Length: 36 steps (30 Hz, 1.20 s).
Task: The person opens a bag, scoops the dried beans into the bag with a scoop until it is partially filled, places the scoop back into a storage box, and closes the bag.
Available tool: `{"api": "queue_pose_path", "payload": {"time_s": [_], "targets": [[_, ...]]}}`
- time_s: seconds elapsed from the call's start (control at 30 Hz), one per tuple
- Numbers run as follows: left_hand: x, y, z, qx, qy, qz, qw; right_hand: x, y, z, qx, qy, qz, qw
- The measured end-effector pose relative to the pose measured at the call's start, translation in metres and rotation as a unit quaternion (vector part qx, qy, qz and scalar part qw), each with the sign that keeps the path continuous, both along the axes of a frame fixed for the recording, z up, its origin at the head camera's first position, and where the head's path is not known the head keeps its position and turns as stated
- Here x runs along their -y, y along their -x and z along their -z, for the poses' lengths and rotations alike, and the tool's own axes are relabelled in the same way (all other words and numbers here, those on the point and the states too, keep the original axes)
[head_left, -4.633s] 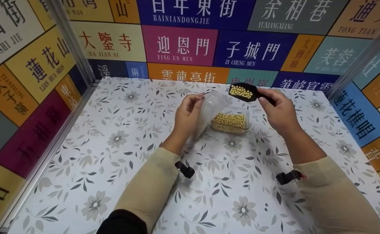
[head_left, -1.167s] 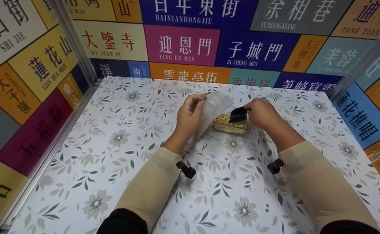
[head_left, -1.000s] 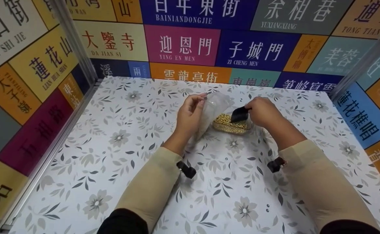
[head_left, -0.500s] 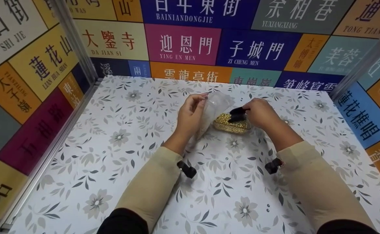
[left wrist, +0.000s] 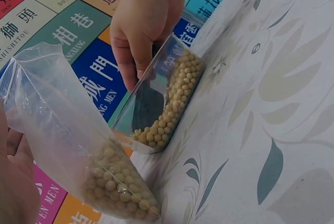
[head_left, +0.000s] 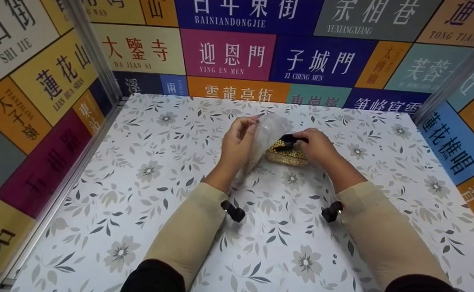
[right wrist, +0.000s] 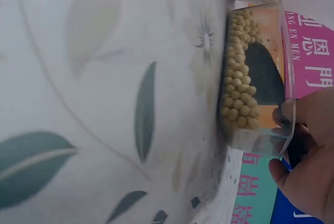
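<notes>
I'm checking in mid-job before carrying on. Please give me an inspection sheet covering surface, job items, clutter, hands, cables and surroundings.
Surface: white table cover printed with grey flowers and leaves.
Job items: clear container holding beans; black scoop with its blade inside, against the beans; translucent bag beside the container, with more beans at its bottom.
Clutter: nothing seen.
Hands: left hand holds the bag near its top; right hand grips the scoop's handle. A black device is at each sleeve cuff.
Cables: nothing seen.
Surroundings: colourful lettered panels behind the table and on both sides.
</notes>
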<state>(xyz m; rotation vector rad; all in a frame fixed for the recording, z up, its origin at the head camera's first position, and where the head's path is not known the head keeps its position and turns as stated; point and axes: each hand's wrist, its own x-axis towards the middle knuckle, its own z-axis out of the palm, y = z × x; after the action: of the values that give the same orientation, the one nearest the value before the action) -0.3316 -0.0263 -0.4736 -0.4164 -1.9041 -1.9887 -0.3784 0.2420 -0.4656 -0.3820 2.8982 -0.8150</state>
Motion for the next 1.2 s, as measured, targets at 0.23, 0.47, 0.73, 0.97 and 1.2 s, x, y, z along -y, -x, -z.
{"api": "queue_pose_path", "payload": {"time_s": [0.23,0.47,0.73,0.97,1.2], "targets": [[0.000,-0.001,0.000,-0.012,0.002,0.005,0.9999,0.001,-0.005,0.008,-0.009,0.057,0.021,0.9981],[-0.001,0.000,-0.001,-0.009,-0.003,0.006,0.9999,-0.004,-0.006,0.014,-0.016,0.090,0.038,0.9951],[-0.001,0.000,-0.001,-0.008,0.010,-0.007,0.9999,-0.013,-0.013,0.014,-0.014,0.147,0.049,0.9878],[0.000,0.001,0.001,-0.012,0.010,-0.007,0.9998,-0.023,-0.023,0.010,-0.007,0.196,0.069,0.9782],[0.000,0.002,0.002,-0.010,0.019,-0.011,0.9997,-0.027,-0.033,0.001,-0.032,0.247,0.093,0.9640]]}}
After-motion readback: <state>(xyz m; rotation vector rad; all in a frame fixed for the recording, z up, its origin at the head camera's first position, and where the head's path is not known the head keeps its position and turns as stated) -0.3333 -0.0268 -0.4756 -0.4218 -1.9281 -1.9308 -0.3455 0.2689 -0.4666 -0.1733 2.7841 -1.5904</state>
